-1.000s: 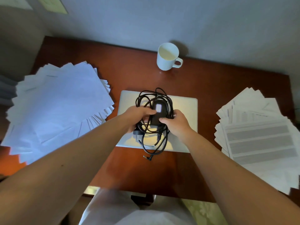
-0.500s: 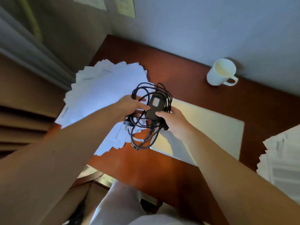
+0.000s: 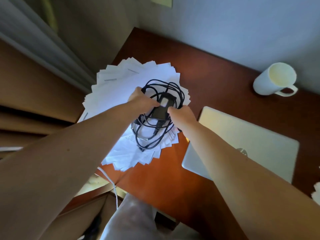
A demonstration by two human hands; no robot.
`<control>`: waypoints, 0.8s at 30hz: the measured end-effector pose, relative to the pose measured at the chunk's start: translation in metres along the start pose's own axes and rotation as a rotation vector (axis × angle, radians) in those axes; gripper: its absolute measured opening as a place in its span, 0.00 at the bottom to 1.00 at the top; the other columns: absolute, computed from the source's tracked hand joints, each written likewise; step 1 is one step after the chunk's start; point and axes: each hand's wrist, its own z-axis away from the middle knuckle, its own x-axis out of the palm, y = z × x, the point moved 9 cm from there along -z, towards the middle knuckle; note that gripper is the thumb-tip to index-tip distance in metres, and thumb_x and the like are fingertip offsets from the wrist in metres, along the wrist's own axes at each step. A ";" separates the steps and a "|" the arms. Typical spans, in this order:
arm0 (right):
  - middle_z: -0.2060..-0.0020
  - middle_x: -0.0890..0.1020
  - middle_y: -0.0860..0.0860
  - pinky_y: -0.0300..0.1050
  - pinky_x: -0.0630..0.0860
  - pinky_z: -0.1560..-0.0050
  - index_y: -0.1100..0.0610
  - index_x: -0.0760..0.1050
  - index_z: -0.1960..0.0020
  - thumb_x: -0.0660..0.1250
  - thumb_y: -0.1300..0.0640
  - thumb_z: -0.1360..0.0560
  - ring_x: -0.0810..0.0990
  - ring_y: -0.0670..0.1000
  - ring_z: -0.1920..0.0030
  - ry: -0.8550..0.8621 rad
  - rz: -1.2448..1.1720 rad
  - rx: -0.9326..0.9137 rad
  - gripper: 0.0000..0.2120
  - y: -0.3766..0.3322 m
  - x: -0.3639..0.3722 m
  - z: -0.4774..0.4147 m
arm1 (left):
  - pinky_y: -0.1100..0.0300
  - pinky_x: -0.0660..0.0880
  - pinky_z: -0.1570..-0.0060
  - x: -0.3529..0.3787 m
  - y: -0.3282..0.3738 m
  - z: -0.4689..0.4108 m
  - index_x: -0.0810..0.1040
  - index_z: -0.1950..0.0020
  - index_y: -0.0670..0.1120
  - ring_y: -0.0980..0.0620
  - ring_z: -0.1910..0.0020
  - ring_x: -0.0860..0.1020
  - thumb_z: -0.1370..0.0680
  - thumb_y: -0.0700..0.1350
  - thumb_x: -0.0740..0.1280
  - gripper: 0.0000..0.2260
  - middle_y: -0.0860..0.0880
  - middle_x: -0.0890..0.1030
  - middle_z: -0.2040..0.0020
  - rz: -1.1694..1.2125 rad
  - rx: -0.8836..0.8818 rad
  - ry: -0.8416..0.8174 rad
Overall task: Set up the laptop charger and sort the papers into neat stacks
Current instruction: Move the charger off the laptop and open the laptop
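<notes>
A black laptop charger [image 3: 161, 109] with its cable coiled in loose loops is held in the air above a fanned pile of white papers [image 3: 121, 87] on the left part of the desk. My left hand [image 3: 141, 101] grips the bundle from the left, and my right hand [image 3: 181, 115] grips it from the right. A closed silver laptop [image 3: 251, 141] lies on the red-brown desk [image 3: 164, 174] to the right of my hands. A corner of another paper pile [image 3: 316, 193] shows at the right edge.
A white mug [image 3: 273, 78] stands at the back right, near the grey wall. Left of the desk are a curtain and brown furniture. A thin white cord [image 3: 110, 182] hangs at the desk's front left corner. My lap is below.
Both hands have carried the charger bundle left, from over the laptop to over the left paper pile. The view has swung left, so the right pile is nearly out of sight.
</notes>
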 end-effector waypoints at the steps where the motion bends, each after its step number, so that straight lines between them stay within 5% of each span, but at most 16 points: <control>1: 0.67 0.71 0.50 0.42 0.65 0.71 0.57 0.68 0.52 0.62 0.53 0.26 0.70 0.51 0.70 0.026 0.082 -0.037 0.08 -0.004 -0.002 0.001 | 0.48 0.77 0.39 -0.001 0.002 0.000 0.62 0.22 0.49 0.42 0.35 0.75 0.26 0.51 0.77 0.37 0.44 0.74 0.32 -0.048 -0.002 0.044; 4: 0.48 0.77 0.55 0.48 0.76 0.60 0.58 0.65 0.36 0.62 0.52 0.25 0.79 0.56 0.51 0.077 0.330 -0.133 0.20 -0.015 -0.012 0.006 | 0.43 0.70 0.31 -0.002 0.016 0.002 0.55 0.19 0.52 0.40 0.28 0.68 0.24 0.55 0.72 0.39 0.43 0.66 0.25 -0.219 0.060 0.164; 8: 0.34 0.73 0.54 0.54 0.74 0.40 0.54 0.64 0.26 0.63 0.50 0.23 0.72 0.57 0.34 0.153 0.473 -0.286 0.26 -0.026 -0.035 0.019 | 0.40 0.54 0.22 0.010 0.051 0.015 0.48 0.16 0.51 0.43 0.18 0.49 0.19 0.56 0.64 0.37 0.44 0.50 0.17 -0.449 0.247 0.241; 11: 0.33 0.74 0.53 0.52 0.73 0.39 0.55 0.66 0.27 0.64 0.52 0.22 0.71 0.55 0.33 0.242 0.559 -0.393 0.25 -0.021 -0.061 0.030 | 0.40 0.46 0.20 0.042 0.079 0.032 0.45 0.16 0.51 0.44 0.17 0.42 0.16 0.55 0.59 0.34 0.45 0.45 0.16 -0.579 0.431 0.189; 19: 0.47 0.76 0.52 0.52 0.76 0.45 0.55 0.73 0.39 0.66 0.50 0.25 0.73 0.55 0.41 0.547 0.794 -0.462 0.17 0.057 -0.165 0.048 | 0.41 0.47 0.21 0.173 0.127 0.090 0.51 0.16 0.51 0.44 0.17 0.43 0.15 0.58 0.54 0.29 0.46 0.48 0.16 -0.820 0.941 0.114; 24: 0.29 0.71 0.52 0.55 0.67 0.28 0.52 0.69 0.29 0.60 0.44 0.20 0.67 0.56 0.27 0.634 0.859 -0.429 0.23 0.124 -0.218 0.055 | 0.40 0.47 0.20 0.241 0.138 0.122 0.55 0.17 0.50 0.44 0.17 0.46 0.15 0.57 0.54 0.27 0.45 0.51 0.16 -0.830 1.199 0.027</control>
